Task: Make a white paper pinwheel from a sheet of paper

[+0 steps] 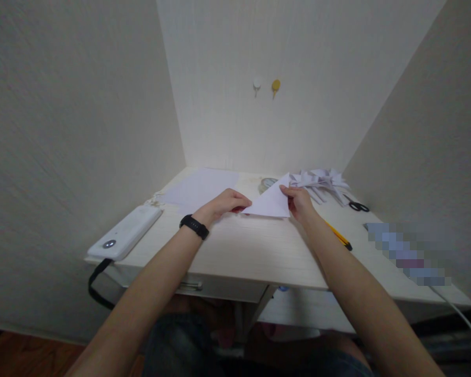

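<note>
Between my hands a white sheet of paper (270, 201), folded to a triangle, is held up just above the desk. My left hand (230, 201) pinches its left corner. On the right edge, my right hand (296, 201) grips it with the thumb on the near face and the fingers behind. A round tape roll (267, 183) is partly hidden behind the paper. Flat white sheets (200, 186) lie on the desk behind my left hand.
Folded paper pieces (322, 180) are heaped at the back right, near black scissors (359, 206). A yellow cutter (339, 235) lies beside my right forearm. A white device (125, 233) rests at the left edge; a blurred phone-like object (404, 254) is at right.
</note>
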A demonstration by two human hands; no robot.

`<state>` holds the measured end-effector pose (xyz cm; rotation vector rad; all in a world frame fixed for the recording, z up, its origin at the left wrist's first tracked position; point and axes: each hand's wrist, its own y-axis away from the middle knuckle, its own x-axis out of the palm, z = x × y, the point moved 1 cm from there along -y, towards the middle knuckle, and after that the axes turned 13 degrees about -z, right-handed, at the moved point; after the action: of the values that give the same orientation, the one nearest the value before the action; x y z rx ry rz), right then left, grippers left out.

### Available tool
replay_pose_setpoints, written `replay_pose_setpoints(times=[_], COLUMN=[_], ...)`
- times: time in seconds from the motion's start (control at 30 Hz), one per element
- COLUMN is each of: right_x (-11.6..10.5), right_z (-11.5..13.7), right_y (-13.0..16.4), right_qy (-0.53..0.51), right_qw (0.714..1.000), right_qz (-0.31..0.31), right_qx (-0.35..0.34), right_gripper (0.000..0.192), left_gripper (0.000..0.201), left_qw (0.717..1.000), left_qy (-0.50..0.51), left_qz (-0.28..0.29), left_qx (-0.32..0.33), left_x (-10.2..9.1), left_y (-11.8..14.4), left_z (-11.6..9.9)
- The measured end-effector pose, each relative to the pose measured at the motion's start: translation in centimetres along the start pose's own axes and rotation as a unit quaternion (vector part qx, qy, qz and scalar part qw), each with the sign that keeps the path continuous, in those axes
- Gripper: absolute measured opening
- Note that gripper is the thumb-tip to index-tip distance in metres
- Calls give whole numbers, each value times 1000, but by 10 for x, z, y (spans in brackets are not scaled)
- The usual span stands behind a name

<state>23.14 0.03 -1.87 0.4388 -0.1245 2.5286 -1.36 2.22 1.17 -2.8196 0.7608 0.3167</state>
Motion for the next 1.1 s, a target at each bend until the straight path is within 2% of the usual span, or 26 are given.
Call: replay_pose_setpoints(times=[0.07, 0.2, 0.23, 0.3, 0.37, 0.43, 0.57, 0.67, 0.77, 0.9, 1.1], right_x=[-9, -23, -25, -24, -18, -7, 16, 27, 32, 33, 36], right_z=[1, 6, 7, 8, 8, 6, -1, -6, -8, -7, -3], right_y=[-11, -27, -28, -26, -20, -9, 17, 31, 38, 39, 38], right_qy=[-33, -89, -91, -80, -57, -33, 5, 16, 20, -1, -42], right_qw=[999, 990, 988, 987, 991, 996, 1000, 1000, 1000, 1000, 994], right_qz=[-28, -108, -125, -137, -119, -81, -22, -9, 0, 15, 57], right_qx=[2, -9, -15, -23, -24, -18, -11, -7, 8, 20, 84], right_gripper=[24, 20, 19, 20, 21, 23, 26, 27, 31, 34, 31], left_gripper=[19, 21, 21, 22, 29, 47, 91, 105, 98, 83, 71], left_qw=[1000, 997, 998, 995, 976, 950, 907, 898, 902, 923, 954], left_qy=[0, -24, -33, -53, -93, -159, -279, -312, -312, -273, -152], left_qz=[6, 30, 8, -81, -177, -219, -177, -131, -113, -112, -173], left_qx=[-23, -60, -50, 5, 80, 155, 261, 281, 277, 247, 191], left_x=[0, 0, 0, 2, 5, 10, 22, 27, 29, 30, 26], left_y=[0, 0, -1, -4, -5, -5, 0, 2, 1, 0, -1], left_z=[0, 2, 3, 4, 4, 3, 0, 3, 8, 12, 11])
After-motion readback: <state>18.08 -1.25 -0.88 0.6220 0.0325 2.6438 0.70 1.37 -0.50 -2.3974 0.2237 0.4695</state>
